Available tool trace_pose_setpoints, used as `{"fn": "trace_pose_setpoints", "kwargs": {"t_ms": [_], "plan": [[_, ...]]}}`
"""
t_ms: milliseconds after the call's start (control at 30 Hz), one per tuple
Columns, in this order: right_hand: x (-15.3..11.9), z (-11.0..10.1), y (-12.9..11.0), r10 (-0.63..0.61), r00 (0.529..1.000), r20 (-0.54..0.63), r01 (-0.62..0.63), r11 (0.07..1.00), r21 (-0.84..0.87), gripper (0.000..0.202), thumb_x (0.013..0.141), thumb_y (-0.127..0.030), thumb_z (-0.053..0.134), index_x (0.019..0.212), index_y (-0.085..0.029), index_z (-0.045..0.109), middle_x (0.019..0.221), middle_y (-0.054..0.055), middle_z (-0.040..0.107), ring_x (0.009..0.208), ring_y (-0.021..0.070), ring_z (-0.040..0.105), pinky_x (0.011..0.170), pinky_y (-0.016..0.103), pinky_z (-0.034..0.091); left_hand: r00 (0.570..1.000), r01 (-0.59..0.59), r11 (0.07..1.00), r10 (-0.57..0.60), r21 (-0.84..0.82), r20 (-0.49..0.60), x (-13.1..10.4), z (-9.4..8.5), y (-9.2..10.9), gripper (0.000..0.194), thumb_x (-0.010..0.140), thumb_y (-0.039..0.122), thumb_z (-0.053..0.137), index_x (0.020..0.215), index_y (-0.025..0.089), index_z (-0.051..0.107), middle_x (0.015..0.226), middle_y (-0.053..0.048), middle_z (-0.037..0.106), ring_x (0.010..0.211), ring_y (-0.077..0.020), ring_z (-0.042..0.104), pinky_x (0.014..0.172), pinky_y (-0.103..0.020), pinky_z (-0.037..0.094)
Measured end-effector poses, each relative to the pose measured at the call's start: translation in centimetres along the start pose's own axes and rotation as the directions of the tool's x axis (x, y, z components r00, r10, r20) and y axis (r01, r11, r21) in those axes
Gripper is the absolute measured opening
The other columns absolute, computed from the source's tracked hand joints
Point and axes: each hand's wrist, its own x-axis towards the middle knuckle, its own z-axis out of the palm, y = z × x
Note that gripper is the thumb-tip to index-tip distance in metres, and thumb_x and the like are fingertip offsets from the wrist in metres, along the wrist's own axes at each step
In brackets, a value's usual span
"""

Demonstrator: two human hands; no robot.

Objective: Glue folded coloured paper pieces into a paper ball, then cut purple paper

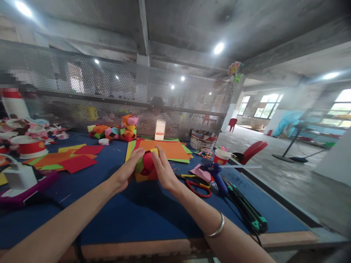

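Observation:
Between my two palms is a folded paper ball [148, 163] in red, green, orange and yellow. My left hand [127, 170] presses on its left side with straight fingers. On the other side, my right hand [165, 168] presses against it, thumb and fingers pointing away from me. The palms hide parts of the ball. An orange sheet [172, 150] tops a stack of coloured paper just behind it. Red-and-yellow-handled scissors [199, 190] lie right of my right hand, beside a blue glue gun [218, 177].
Green-and-black cutters [248, 208] lie near the right table edge. Finished-looking paper balls [112, 132], a phone [160, 129] and a woven basket [203, 139] stand along the mesh divider [175, 84]. At left are loose paper [82, 159], paper cups [30, 147] and a purple power strip [41, 188].

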Motion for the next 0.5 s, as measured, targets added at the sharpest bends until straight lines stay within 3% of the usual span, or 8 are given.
{"fn": "trace_pose_setpoints", "kwargs": {"t_ms": [100, 200, 300, 500], "plan": [[-0.27, 0.15, -0.23, 0.003, 0.999, 0.038, -0.004, 1.0, 0.018, 0.081, 0.089, -0.075, 0.055, 0.147, -0.018, 0.049, 0.159, 0.017, 0.046, 0.149, 0.0329, 0.041, 0.126, 0.052, 0.027, 0.999, -0.017, 0.999, 0.015, -0.047, -0.051, -0.36, 0.29, 0.46, 0.052, 0.093, 0.054, 0.065, 0.138, 0.032, 0.056, 0.152, -0.005, 0.06, 0.136, -0.0269, 0.06, 0.102, -0.037, 0.057], [-0.4, 0.36, -0.23, 0.021, 0.997, 0.069, -0.024, 0.999, 0.047, 0.074, 0.091, -0.072, 0.054, 0.141, -0.017, 0.05, 0.145, 0.016, 0.058, 0.136, 0.0304, 0.054, 0.121, 0.048, 0.036, 0.996, -0.072, 0.997, 0.07, -0.028, -0.056, -0.56, 0.36, 0.67, 0.048, 0.087, 0.054, 0.072, 0.127, 0.03, 0.063, 0.15, -0.004, 0.061, 0.143, -0.0282, 0.052, 0.112, -0.038, 0.048], [-0.32, 0.57, 0.01, 0.043, 0.998, 0.054, -0.048, 0.995, 0.083, 0.067, 0.09, -0.069, 0.056, 0.134, -0.02, 0.051, 0.128, 0.012, 0.065, 0.12, 0.0269, 0.061, 0.111, 0.043, 0.045, 0.997, -0.074, 0.997, 0.073, -0.024, -0.035, -0.5, 0.34, 0.54, 0.043, 0.083, 0.054, 0.075, 0.117, 0.028, 0.067, 0.139, -0.004, 0.066, 0.141, -0.0291, 0.053, 0.112, -0.037, 0.047], [-0.03, 0.66, 0.23, 0.074, 0.997, 0.038, -0.078, 0.99, 0.121, 0.062, 0.087, -0.067, 0.061, 0.126, -0.021, 0.053, 0.115, 0.009, 0.066, 0.106, 0.0246, 0.063, 0.101, 0.039, 0.049, 0.999, -0.018, 0.997, 0.015, -0.072, -0.041, -0.2, 0.55, 0.45, 0.031, 0.087, 0.047, 0.072, 0.11, 0.026, 0.069, 0.118, -0.002, 0.072, 0.128, -0.0257, 0.061, 0.099, -0.031, 0.051]]}}
